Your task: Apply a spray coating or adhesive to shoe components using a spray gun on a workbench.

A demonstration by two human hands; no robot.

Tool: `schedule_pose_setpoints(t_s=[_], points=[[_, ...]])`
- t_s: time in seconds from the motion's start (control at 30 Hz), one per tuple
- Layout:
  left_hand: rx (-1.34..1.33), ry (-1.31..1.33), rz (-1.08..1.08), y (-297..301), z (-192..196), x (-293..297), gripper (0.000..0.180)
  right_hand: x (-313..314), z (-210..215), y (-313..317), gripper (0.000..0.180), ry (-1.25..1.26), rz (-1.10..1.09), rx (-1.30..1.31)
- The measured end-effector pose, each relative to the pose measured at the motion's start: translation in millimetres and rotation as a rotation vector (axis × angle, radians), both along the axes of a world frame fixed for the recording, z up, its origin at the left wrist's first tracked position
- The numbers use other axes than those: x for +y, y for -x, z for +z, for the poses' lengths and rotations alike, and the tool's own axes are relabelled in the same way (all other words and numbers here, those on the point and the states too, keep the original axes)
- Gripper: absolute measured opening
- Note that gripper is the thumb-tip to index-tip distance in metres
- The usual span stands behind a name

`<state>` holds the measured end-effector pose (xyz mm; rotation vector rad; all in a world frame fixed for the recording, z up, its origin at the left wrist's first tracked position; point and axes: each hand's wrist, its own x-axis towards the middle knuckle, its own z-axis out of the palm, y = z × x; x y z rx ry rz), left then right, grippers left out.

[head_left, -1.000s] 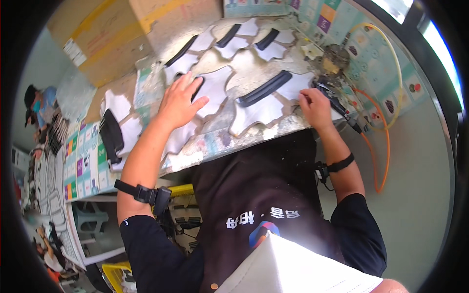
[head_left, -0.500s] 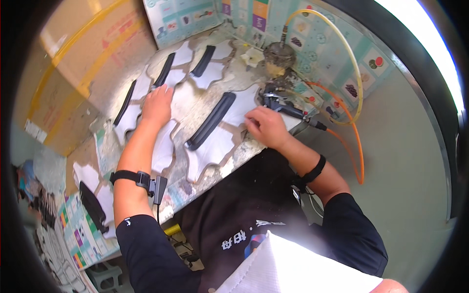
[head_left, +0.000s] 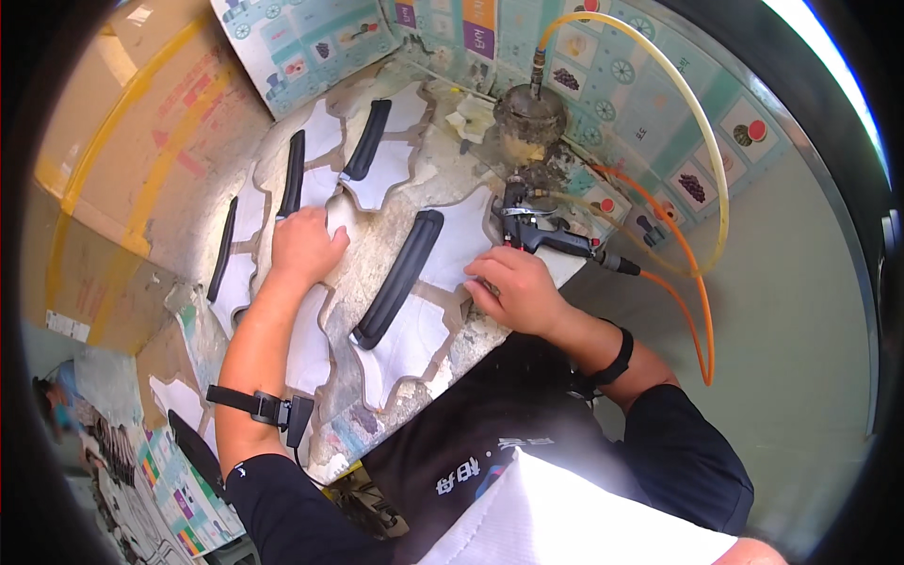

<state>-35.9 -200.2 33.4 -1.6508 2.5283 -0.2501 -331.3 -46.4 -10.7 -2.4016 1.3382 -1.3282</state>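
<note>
My left hand [head_left: 306, 250] reaches over a white panel with a brown border, its fingers bent down at the lower end of a black padded strip [head_left: 293, 174]. The thumb stands apart. My right hand [head_left: 513, 290] is at the right edge of the nearest white panel [head_left: 411, 334], fingers curled and thumb close to them. Whether it pinches that edge is hidden. A thick black padded strip [head_left: 400, 278] lies along this panel. Just beyond my right hand rests a black spray gun [head_left: 546, 234] with hoses attached.
Other panels with black strips lie to the left and beyond, one bearing a far strip [head_left: 367, 139]. A stained metal pot [head_left: 529, 122] with a yellowish hose [head_left: 697, 108] stands at the back; an orange hose [head_left: 704, 344] hangs off the right side. Cardboard [head_left: 179, 132] walls the left.
The view has shifted, so the bench appears lower and closer. My left thumb now spreads from its fingers. My right hand stays by the near panel's edge. The panels appear unmoved.
</note>
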Motion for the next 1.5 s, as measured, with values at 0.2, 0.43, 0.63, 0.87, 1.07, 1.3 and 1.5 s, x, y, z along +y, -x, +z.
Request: schedule_pose_setpoints(t_s=[0.2, 0.43, 0.63, 0.87, 1.07, 1.3, 1.5], points=[[0.119, 0.386, -0.437, 34.2, -16.6, -54.9, 0.053, -1.3, -1.1, -1.8, 0.018, -0.011, 0.016, -0.021], [0.553, 0.123, -0.285, 67.3, -22.8, -65.6, 0.042, 2.7, 7.3, 33.5, 0.028, 0.016, -0.035, -0.005], [0.159, -0.036, -0.35, 79.2, -18.4, -57.7, 0.064, 7.6, 20.6, 86.5, 0.045, -0.087, -0.382, 0.25], [0.333, -0.25, -0.427, 67.2, 21.7, -20.9, 0.054, -2.8, 8.1, 100.1, 0.041, -0.085, -0.309, 0.345], [0.294, -0.108, -0.485, -5.3, 42.0, 26.2, 0.055, -3.0, 20.3, 92.9, 0.057, -0.214, -0.216, 0.527], [0.146, -0.111, -0.414, -92.9, 76.7, 70.7, 0.055, -8.9, 30.9, 87.6, 0.077, -0.464, -0.192, 0.527], [0.347, -0.089, -0.217, -157.5, 40.7, 78.2, 0.051, -9.8, 9.4, 93.9, 0.08, -0.337, -0.174, 0.379]])
